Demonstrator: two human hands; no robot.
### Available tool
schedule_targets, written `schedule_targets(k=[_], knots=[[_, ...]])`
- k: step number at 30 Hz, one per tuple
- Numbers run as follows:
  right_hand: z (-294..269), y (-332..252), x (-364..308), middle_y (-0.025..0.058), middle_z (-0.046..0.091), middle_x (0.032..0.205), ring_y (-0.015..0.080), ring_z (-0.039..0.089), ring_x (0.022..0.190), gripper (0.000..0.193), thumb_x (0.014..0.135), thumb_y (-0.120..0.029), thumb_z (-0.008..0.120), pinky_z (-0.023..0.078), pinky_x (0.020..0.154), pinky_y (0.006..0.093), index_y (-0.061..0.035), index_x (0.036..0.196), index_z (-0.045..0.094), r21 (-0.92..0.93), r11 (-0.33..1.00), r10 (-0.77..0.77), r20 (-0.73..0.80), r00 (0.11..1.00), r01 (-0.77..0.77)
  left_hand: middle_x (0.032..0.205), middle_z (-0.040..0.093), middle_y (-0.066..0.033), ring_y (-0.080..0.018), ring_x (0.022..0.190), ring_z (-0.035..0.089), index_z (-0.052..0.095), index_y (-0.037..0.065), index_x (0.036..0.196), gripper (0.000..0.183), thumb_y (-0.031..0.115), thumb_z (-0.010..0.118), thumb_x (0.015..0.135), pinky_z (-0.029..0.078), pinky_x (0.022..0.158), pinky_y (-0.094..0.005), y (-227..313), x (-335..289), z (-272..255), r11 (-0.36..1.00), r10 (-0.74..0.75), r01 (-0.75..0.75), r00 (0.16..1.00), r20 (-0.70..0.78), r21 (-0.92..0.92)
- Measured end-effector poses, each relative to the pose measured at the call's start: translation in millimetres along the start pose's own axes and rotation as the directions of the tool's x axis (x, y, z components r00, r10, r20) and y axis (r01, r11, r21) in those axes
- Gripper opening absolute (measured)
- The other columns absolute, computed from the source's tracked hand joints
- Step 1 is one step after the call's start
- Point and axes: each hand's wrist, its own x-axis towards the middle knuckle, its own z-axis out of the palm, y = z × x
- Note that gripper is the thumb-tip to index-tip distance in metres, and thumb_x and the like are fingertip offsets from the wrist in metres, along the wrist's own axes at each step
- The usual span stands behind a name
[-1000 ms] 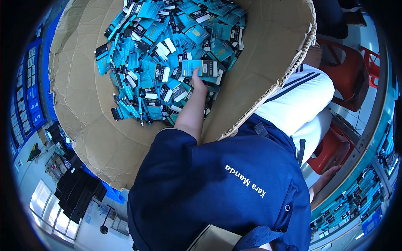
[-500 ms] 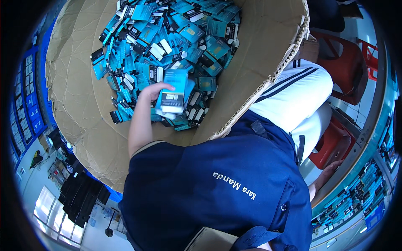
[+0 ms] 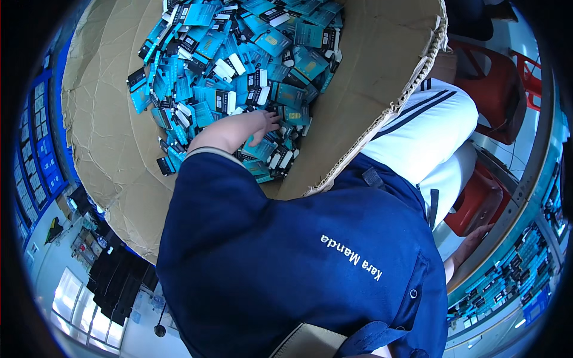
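Observation:
My left hand (image 3: 262, 126) reaches into a large cardboard box (image 3: 113, 149), over the pile of flat turquoise-and-black card packs (image 3: 212, 45). Its fingers are apart and point to the right, resting on or just above the packs. Nothing shows between them. Some packs bear a gold chip-like print, and others show white edges. Far to the right, my right hand (image 3: 474, 237) lies at the edge of a table (image 3: 507, 238). Its fingers are small and partly hidden, so I cannot tell what they do.
The box's torn, corrugated rim (image 3: 400, 101) runs close to my body. Red plastic chairs (image 3: 492, 89) stand at the right. More turquoise packs (image 3: 507, 283) lie on the table at lower right. Blue trays (image 3: 45, 143) line the far left, and black stacked items (image 3: 116, 277) stand below them.
Half a second ago my left hand held several card packs above the pile. They have left the hand, which is now lower and further right with spread fingers. My right hand stays at the table edge.

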Motion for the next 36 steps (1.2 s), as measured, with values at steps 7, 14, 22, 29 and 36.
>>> schedule_targets(k=[7, 14, 22, 29, 36], knots=[[-9.7, -19.0, 3.6, 0.0207, 0.044, 0.143, 0.0318, 0.039, 0.137, 0.046, 0.103, -0.028, 0.039, 0.025, 0.114, 0.0513, 0.0004, 0.139, 0.044, -0.138, 0.988, 0.08, 0.029, 0.996, -0.075, 0.159, 0.001, -0.0193, -0.0412, 0.146, 0.007, 0.023, 0.011, 0.151, 0.125, 0.037, 0.085, 0.046, 0.023, 0.115, -0.0518, 14.5, 1.3, -6.4, 0.994, -0.041, 0.056, 0.987, 0.156, -0.091], [-7.1, -8.8, 5.6, 0.0209, 0.042, 0.144, 0.0323, 0.038, 0.138, 0.051, 0.102, -0.034, 0.04, 0.021, 0.115, 0.0518, -0.0018, 0.141, 0.042, 0.03, 0.966, 0.253, 0.069, 0.965, -0.255, 0.159, 0.0, -0.0157, -0.0428, 0.145, 0.008, 0.021, 0.022, 0.152, 0.122, 0.048, 0.083, 0.051, 0.029, 0.109, -0.0607, 32.2, -44.8, 33.4, 0.991, 0.134, -0.136, 0.984, 0.121, 0.011], [1.4, -3.8, 6.4, 0.0209, 0.044, 0.143, 0.0329, 0.04, 0.136, 0.049, 0.102, -0.031, 0.041, 0.023, 0.114, 0.0533, -0.0027, 0.141, 0.043, -0.056, 0.959, 0.278, 0.027, 0.96, -0.276, 0.151, 0.023, -0.0188, -0.0393, 0.131, 0.037, 0.029, 0.02, 0.147, 0.113, 0.032, 0.085, 0.05, 0.043, 0.098, -0.0544, 35.6, -61.2, 30.3, 1.0, 0.01, -0.013, 0.976, -0.218, -0.012], [-16.2, -24.1, 17.3, 0.0207, 0.046, 0.141, 0.0329, 0.044, 0.132, 0.047, 0.102, -0.03, 0.04, 0.026, 0.113, 0.0515, -0.002, 0.141, 0.042, -0.053, 0.962, 0.265, -0.044, 0.963, -0.267, 0.147, 0.024, -0.0254, -0.0442, 0.128, 0.039, 0.024, 0.014, 0.145, 0.112, 0.029, 0.085, 0.051, 0.044, 0.103, -0.0462, -3.2, -84.0, -12.0, 0.853, -0.407, 0.041, 0.677, -0.614, -0.52], [-69.1, -57.0, 33.7, 0.0207, 0.046, 0.14, 0.0327, 0.045, 0.129, 0.048, 0.103, -0.03, 0.039, 0.028, 0.112, 0.05, -0.0014, 0.141, 0.042, 0.097, 0.977, 0.197, -0.069, 0.978, -0.19, 0.139, 0.036, -0.0203, -0.0386, 0.124, 0.045, 0.026, 0.002, 0.143, 0.103, 0.024, 0.085, 0.061, 0.04, 0.104, -0.0437, -4.8, -111.9, -47.9, 0.471, -0.87, -0.615, -0.204, -0.449, -0.633]])
